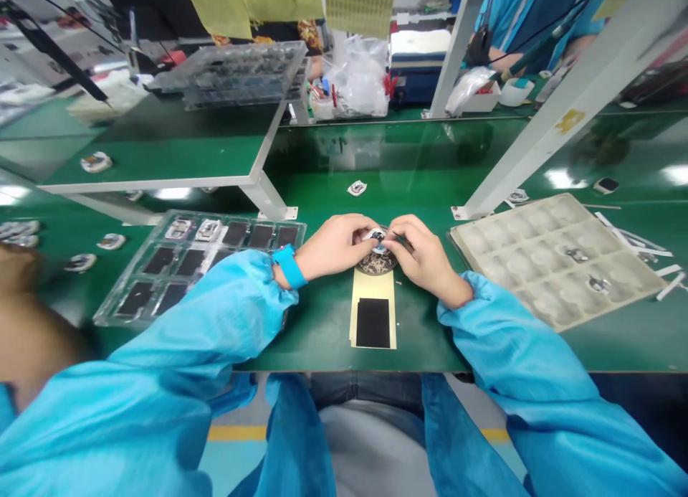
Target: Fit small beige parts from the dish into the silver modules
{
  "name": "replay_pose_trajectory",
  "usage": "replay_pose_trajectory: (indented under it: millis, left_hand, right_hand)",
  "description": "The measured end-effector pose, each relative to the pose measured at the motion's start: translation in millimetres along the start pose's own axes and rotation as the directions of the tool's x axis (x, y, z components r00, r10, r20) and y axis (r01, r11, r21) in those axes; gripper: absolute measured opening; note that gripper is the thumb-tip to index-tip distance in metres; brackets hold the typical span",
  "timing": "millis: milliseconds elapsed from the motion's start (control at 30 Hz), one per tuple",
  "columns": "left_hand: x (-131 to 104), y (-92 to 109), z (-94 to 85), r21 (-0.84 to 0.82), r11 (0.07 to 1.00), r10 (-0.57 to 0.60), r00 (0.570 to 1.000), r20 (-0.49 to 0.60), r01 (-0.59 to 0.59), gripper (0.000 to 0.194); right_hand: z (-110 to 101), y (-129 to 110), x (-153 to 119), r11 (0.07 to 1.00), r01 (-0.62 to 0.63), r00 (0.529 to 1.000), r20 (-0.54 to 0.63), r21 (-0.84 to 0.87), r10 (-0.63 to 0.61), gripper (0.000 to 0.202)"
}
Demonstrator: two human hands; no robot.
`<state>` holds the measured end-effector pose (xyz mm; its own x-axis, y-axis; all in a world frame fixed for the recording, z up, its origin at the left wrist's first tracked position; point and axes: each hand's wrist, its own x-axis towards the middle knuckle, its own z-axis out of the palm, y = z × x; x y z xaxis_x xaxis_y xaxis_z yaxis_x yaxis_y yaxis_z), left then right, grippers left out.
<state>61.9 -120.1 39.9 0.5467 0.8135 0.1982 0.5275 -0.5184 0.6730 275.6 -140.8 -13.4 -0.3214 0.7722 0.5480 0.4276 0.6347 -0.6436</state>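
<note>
The small white part (378, 236), with dark and blue details on it, sits between the two hands, just above the near-middle of the green table (322, 332). The left hand (338, 244) holds it, thumb and fingers closed about its left side. The right hand (423, 257) has its fingertips drawn narrow at the part's right edge — whether they grip the part itself or something thin and dark beside it, I cannot tell.

Right below the fingertips of both hands lies a round speckled disc (375, 264), partly covered by them. It overlaps the far end of a pale yellow strip (373, 289), which runs toward the person and bears a black rectangle (373, 323) (plain and matte, as far as it shows).

Beyond the left hand's fingers, a loose white piece (357, 188) lies on the table. To the left of that hand, past its blue wristband (290, 266), is a clear compartment tray (137, 267) with dark rectangles and two white pieces in its far row. Well to the right of the right hand, a cream tray (529, 257) with rounded hollows sits at an angle — two small metallic-looking pieces lie in it. At far left, another person's blurred arm (37, 325) reaches in.
</note>
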Motion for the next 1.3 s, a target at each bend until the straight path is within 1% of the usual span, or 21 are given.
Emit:
replay_pose_trajectory:
  millis: [167,267,300,367,400,467,533,600,633,700,767,833,867,933,967,1000,1067,1100,1167,1233,1300]
  left_hand:
    - [-6.2,4.2,3.6,-0.012,0.999,0.031,0.999,-0.042,-0.031,0.018]
    - [-6.1,-5.1,-0.7,0.061,0.998,0.015,0.999,-0.032,-0.013,0.019]
    - [-3.5,-13.0,-4.6,0.104,0.994,-0.012,1.0,-0.025,0.015,0.021]
    - [6.1,-36.5,-16.1,0.215,0.969,-0.119,0.993,-0.026,0.122,0.027]
    - [12.8,-51.4,-23.0,0.278,0.939,-0.198,0.979,-0.047,0.203,0.032]
    - [28.1,-83.1,-36.2,0.363,0.856,-0.351,0.929,-0.114,0.368,0.035]
    - [42.8,-110.3,-43.9,0.394,0.789,-0.443,0.881,-0.167,0.472,0.034]
    - [54.2,-127.0,-42.5,0.403,0.761,-0.453,0.862,-0.229,0.508,0.037]
    - [58.6,-131.3,-38.4,0.413,0.76,-0.43,0.865,-0.26,0.502,0.041]
    - [65.8,-134.2,-25.9,0.441,0.771,-0.358,0.886,-0.295,0.459,0.052]
    - [72.7,-133.7,-12.2,0.46,0.786,-0.305,0.906,-0.292,0.413,0.059]
    - [79.7,-133.0,-2.9,0.454,0.795,-0.299,0.911,-0.284,0.403,0.055]
    - [82.8,-132.5,-0.9,0.449,0.797,-0.299,0.91,-0.287,0.404,0.051]
    - [86.0,-129.9,-1.9,0.432,0.809,-0.291,0.91,-0.294,0.398,0.043]
    - [85.2,-127.4,-4.3,0.406,0.824,-0.292,0.91,-0.294,0.396,0.039]
    - [82.4,-123.9,-7.3,0.359,0.847,-0.3,0.911,-0.284,0.391,0.036]
    - [70.6,-115.1,-12.9,0.205,0.9,-0.335,0.912,-0.236,0.383,0.028]
    - [62.0,-110.4,-14.5,0.128,0.917,-0.347,0.914,-0.21,0.377,0.025]
    - [42.6,-102.5,-14.6,0.055,0.937,-0.33,0.927,-0.179,0.345,0.025]
    - [25.5,-98.4,-10.4,0.116,0.949,-0.271,0.948,-0.166,0.292,0.032]
    - [16.6,-97.8,-3.9,0.228,0.942,-0.22,0.966,-0.138,0.247,0.037]
  right_hand:
    - [-3.8,-0.1,2.7,0.995,0.077,0.997,-0.034,0.07,-0.075,0.001]
    - [-6.5,0.8,3.9,0.997,0.052,0.998,-0.044,0.058,-0.05,0.001]
    - [-6.9,2.5,3.9,0.999,0.021,0.999,-0.029,0.031,-0.02,0.002]
    - [-6.5,8.1,3.2,0.997,-0.056,0.998,0.037,-0.057,0.058,0.006]
    - [-5.5,11.5,2.7,0.991,-0.087,0.993,0.075,-0.106,0.096,0.008]
    - [-3.2,17.1,1.9,0.977,-0.123,0.983,0.116,-0.174,0.144,0.011]
    - [-2.3,18.4,2.5,0.976,-0.13,0.986,0.084,-0.173,0.146,0.013]
    - [-4.7,14.0,4.7,0.986,-0.114,0.993,0.001,-0.12,0.115,0.015]
    - [-7.1,10.3,5.9,0.991,-0.1,0.995,-0.039,-0.09,0.097,0.016]
    - [-13.1,2.2,7.8,0.997,-0.077,0.992,-0.106,-0.031,0.073,0.024]
    - [-18.5,-3.6,8.1,0.998,-0.062,0.984,-0.17,-0.005,0.06,0.036]
    - [-21.1,-5.4,6.8,0.995,-0.098,0.974,-0.203,0.012,0.098,0.046]
    - [-21.1,-5.0,6.1,0.987,-0.152,0.969,-0.19,0.047,0.158,0.049]
    - [-18.7,-3.1,5.2,0.928,-0.313,0.937,-0.093,0.202,0.337,0.051]
    - [-16.7,-2.4,5.1,0.868,-0.394,0.909,-0.015,0.303,0.417,0.05]
    - [-14.6,-2.2,5.2,0.799,-0.454,0.881,0.068,0.393,0.468,0.047]
    - [-10.8,-3.8,5.0,0.697,-0.52,0.849,0.212,0.494,0.484,0.042]
    - [-9.4,-5.6,4.4,0.676,-0.54,0.84,0.275,0.501,0.468,0.041]
    - [-7.3,-10.2,2.1,0.698,-0.553,0.831,0.363,0.455,0.421,0.037]
    - [-5.8,-14.3,-1.4,0.792,-0.503,0.845,0.386,0.346,0.369,0.03]
    - [-4.3,-16.6,-4.8,0.884,-0.414,0.876,0.36,0.216,0.322,0.024]
